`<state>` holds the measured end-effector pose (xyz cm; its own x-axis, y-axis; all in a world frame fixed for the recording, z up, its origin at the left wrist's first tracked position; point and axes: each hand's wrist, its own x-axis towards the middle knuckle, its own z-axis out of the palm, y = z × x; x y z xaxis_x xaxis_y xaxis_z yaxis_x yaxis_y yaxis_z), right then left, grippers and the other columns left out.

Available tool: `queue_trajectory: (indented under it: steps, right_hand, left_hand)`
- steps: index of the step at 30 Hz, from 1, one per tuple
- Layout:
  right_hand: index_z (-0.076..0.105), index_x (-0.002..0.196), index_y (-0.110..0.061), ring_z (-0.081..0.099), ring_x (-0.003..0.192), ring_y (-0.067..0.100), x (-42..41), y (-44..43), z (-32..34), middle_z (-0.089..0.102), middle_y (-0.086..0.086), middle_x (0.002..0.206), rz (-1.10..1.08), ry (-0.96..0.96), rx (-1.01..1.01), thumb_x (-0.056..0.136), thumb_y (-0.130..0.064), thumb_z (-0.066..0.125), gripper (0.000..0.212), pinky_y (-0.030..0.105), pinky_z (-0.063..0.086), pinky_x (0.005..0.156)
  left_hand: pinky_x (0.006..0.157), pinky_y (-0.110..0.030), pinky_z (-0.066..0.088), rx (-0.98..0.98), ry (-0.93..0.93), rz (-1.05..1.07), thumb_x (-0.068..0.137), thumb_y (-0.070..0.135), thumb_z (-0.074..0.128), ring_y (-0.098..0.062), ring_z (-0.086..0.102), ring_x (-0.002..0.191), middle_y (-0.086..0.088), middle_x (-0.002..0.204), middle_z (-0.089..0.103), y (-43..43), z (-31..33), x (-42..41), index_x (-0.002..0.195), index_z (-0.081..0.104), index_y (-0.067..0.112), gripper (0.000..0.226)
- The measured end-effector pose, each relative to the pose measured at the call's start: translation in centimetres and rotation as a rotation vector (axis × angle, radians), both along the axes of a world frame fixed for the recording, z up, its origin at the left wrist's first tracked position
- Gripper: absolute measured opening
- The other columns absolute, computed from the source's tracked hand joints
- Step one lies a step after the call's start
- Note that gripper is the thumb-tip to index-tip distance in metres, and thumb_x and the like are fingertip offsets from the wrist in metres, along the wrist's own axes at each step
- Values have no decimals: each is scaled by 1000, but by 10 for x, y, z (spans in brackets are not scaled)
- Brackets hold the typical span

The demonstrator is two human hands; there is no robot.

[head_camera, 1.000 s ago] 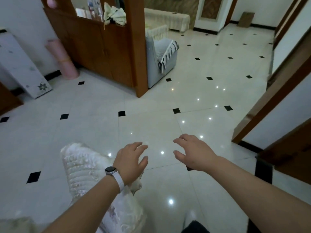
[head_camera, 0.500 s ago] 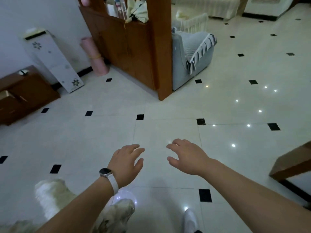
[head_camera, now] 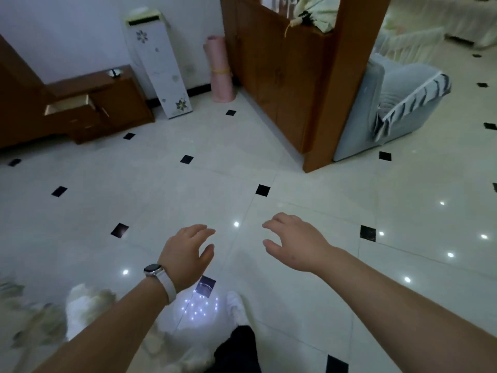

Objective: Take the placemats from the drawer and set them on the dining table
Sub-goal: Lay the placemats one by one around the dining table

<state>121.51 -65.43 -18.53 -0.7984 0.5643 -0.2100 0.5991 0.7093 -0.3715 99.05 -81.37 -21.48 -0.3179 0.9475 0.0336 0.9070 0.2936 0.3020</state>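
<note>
- Head view: the left hand (head_camera: 185, 254) and the right hand (head_camera: 295, 243) are held out side by side above the floor (head_camera: 188, 197), palms down and a little apart, touching nothing.
- The grip of the left hand is slack, its fingers (head_camera: 204, 230) spread and gently bent around empty air. A watch (head_camera: 153, 269) on a pale strap sits on that wrist.
- The grip of the right hand is equally loose: the fingers hang lightly curved, the thumb stands apart, and nothing is held.
- The drawer (head_camera: 67, 105) stands pulled out of a low wooden cabinet (head_camera: 118, 100) against the wall at the far left, well apart from both hands. Its pale inside shows, but whether the placemats lie in it cannot be told from here.
- A small shiny object (head_camera: 114, 72) rests on top of that cabinet, too small to identify.
- Just to the right of the cabinet a narrow white unit (head_camera: 158, 63) with flower prints stands by the wall, and beyond it a pink roll (head_camera: 220, 68) stands upright in the corner beside a wooden partition (head_camera: 282, 76).
- A pale folded umbrella (head_camera: 314, 14) lies on the partition's ledge.
- A grey armchair (head_camera: 398, 109) with a striped throw stands against the partition's far side.
- The floor is glossy cream tile with small black diamond insets and reflected points of light.
- Below the hands, a white shoe (head_camera: 236, 308) and a dark trouser leg (head_camera: 239, 351) show.
- A blurred white fluffy fabric (head_camera: 83, 305) fills the lower left.
</note>
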Motion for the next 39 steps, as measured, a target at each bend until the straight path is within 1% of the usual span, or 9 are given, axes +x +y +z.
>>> queue_trajectory:
  steps: [5, 9, 14, 16, 20, 28, 31, 34, 39]
  right_hand:
    - [45, 142, -28, 42, 128, 18, -71, 53, 0, 44, -6, 142, -22, -47, 43, 96, -49, 43, 50, 34, 41, 100]
    - [47, 141, -28, 44, 126, 17, -138, 93, 13, 46, -7, 141, -17, -76, 92, 97, -46, 43, 48, 34, 41, 100]
    - [51, 136, -28, 49, 120, 17, -241, 125, 32, 53, -7, 132, 34, 4, 145, 94, -46, 46, 45, 34, 43, 96]
    - [49, 138, -28, 49, 120, 17, -279, 130, 36, 53, -8, 133, 96, 5, 161, 94, -47, 45, 48, 34, 43, 96]
    - [44, 142, -27, 46, 125, 18, -353, 145, 40, 48, -6, 140, 217, 17, 187, 96, -46, 45, 50, 32, 40, 96]
    - [48, 139, -25, 47, 124, 19, -504, 189, 24, 49, -7, 138, 505, 51, 163, 97, -45, 46, 47, 34, 41, 97]
    - [47, 139, -24, 46, 126, 17, -569, 211, 16, 48, -8, 139, 624, 76, 151, 96, -45, 46, 48, 32, 40, 98]
    - [47, 139, -24, 47, 124, 17, -629, 238, 15, 48, -7, 139, 727, 99, 133, 96, -46, 46, 48, 32, 40, 97]
    - [46, 140, -24, 47, 122, 18, -713, 269, 17, 48, -6, 138, 896, 104, 132, 96, -48, 44, 50, 33, 41, 96]
  left_hand:
    - [83, -42, 53, 26, -58, 30, 83, 44, 43, -32, 66, 101, -8, 114, 69, 48, -18, -75, 113, 70, 17, 49]
    - [81, -46, 54, 64, -63, 33, 83, 43, 42, -33, 66, 101, -10, 115, 69, 82, -9, -144, 113, 70, 15, 50]
    - [91, -42, 50, 95, -40, 147, 85, 48, 37, -29, 59, 112, -7, 125, 64, 95, 11, -245, 121, 66, 18, 55]
    - [92, -42, 49, 116, -20, 211, 86, 47, 39, -28, 58, 113, -5, 126, 64, 91, 16, -274, 123, 65, 19, 53]
    - [88, -43, 51, 117, 0, 309, 84, 45, 39, -31, 61, 107, -8, 119, 67, 79, 18, -325, 120, 66, 16, 54]
    - [83, -41, 54, 83, 44, 593, 83, 44, 44, -32, 64, 101, -8, 113, 69, 55, 15, -404, 116, 68, 14, 50]
    - [82, -39, 52, 51, 60, 712, 83, 43, 45, -31, 64, 98, -6, 111, 69, 59, 17, -429, 114, 68, 15, 47]
    - [85, -39, 52, 13, 52, 836, 85, 45, 45, -31, 63, 101, -6, 114, 68, 72, 22, -454, 119, 66, 16, 49]
    - [87, -42, 52, -99, 135, 928, 86, 45, 42, -30, 62, 105, -7, 118, 67, 103, 41, -488, 122, 64, 16, 52]
